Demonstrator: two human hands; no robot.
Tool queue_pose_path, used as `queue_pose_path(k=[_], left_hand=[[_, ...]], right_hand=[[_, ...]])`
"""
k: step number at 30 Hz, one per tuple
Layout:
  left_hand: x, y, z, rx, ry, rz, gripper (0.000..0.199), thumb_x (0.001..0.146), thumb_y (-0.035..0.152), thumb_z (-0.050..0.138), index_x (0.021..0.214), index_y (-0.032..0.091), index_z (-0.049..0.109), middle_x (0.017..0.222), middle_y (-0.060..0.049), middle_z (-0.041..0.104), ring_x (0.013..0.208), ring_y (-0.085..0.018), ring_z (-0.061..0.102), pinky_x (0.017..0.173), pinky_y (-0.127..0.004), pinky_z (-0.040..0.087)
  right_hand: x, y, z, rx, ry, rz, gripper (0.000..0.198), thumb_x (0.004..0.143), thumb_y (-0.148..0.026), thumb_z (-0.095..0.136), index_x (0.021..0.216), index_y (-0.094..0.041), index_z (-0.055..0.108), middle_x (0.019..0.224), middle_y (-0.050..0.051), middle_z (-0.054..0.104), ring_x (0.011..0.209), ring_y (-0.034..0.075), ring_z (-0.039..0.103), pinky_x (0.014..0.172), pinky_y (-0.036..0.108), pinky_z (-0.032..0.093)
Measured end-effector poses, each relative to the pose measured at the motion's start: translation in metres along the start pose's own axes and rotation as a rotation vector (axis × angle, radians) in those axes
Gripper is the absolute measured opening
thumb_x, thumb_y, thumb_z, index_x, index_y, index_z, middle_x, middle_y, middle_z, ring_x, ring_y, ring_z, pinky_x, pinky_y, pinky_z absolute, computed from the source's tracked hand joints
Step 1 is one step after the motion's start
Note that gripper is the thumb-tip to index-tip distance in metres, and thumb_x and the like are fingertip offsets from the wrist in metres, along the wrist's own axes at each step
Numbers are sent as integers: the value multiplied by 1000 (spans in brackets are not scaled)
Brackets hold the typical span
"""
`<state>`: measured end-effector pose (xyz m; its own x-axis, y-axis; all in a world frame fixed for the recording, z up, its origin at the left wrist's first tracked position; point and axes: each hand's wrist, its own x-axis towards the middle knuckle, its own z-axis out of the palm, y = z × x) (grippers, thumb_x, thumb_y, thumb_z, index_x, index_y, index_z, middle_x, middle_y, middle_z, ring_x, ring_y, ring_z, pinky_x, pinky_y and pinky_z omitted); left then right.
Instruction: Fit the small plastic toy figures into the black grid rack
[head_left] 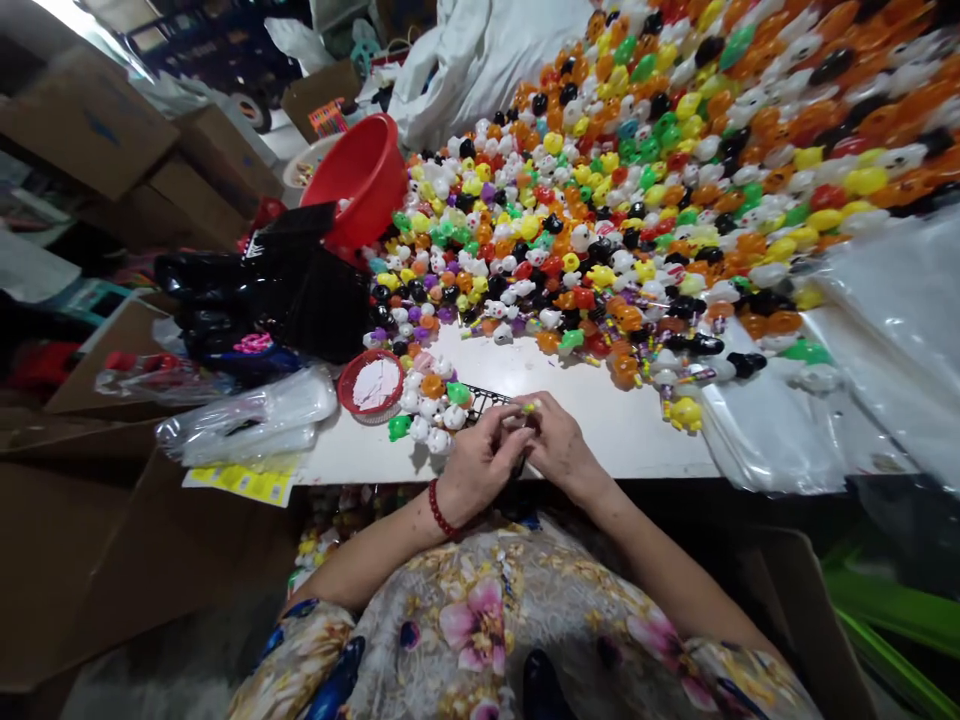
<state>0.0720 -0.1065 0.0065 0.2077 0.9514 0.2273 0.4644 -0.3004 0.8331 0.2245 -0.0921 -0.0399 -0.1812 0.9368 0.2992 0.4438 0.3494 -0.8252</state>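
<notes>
Right, both hands are working close together at the table's (660, 437) near edge, the left hand (480, 465) wearing a dark red bead bracelet (440, 508). The right hand (559, 445) is curling its fingers and seemingly pinching a small yellow-tipped piece (531, 407), which is showing just above the knuckles, right between the two hands. The left is pressing thumb and bent fingers in from its side; whether it is gripping that piece too, I cannot tell. Both hands are probably sharing this spot so that the fingertips can steady something tiny. Which way is it pointing? Fingers are covering most of it, so its direction and long axis are staying unreadable. Behind them, a black plastic grid (484, 402) is lying with its long axis running roughly left to right, its right end disappearing behind the hands. A cluster of little white, green and orange toys (431, 410) is sitting just left, presumably for easy reach, beside a red basket (343, 390) that is holding white paper slips (376, 383).
</notes>
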Motion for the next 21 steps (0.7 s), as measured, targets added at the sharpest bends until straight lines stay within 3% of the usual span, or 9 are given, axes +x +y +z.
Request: queue_pose_path(k=[2,5,8,11,16,21], left_hand=[[2,0,-23,151,101,152,30,97,37,49,114,16,63,72,-1,66,60,-11,58,61,-23,49],[15,-11,-59,400,207,298,36,100,38,41,122,17,60,102,-10,71,94,-19,66,86,-34,54],[33,-29,-79,520,59,295,43,102,40,34,129,16,57,120,-14,67,115,-24,61,100,-42,50],[42,-43,-82,523,-94,271,46,103,40,30,129,14,56,120,-14,68,115,-23,62,102,-43,49],[41,-46,-81,520,-154,241,48,103,40,27,134,14,53,125,-14,65,119,-23,59,106,-44,47],[43,-44,-82,610,-276,292,51,103,41,26,144,17,45,149,-14,47,140,-24,42,116,-47,35]], right_hand=[[15,6,5,56,7,83,24,86,-25,60,108,-19,66,94,6,64,81,18,62,78,31,54],[41,16,17,120,1,189,26,84,-28,65,108,-19,66,92,3,66,75,15,61,76,29,53],[64,22,33,150,-50,245,30,81,-23,68,111,-18,65,91,2,67,75,14,61,76,28,52],[77,21,47,108,-135,236,30,82,-17,67,111,-16,63,90,2,67,78,15,61,77,29,50],[83,17,56,-24,-262,53,16,81,-9,63,95,-17,62,89,3,65,82,17,58,77,27,46],[83,20,60,-24,-325,-66,20,80,-3,56,93,-17,62,98,6,64,90,17,59,83,28,48]])
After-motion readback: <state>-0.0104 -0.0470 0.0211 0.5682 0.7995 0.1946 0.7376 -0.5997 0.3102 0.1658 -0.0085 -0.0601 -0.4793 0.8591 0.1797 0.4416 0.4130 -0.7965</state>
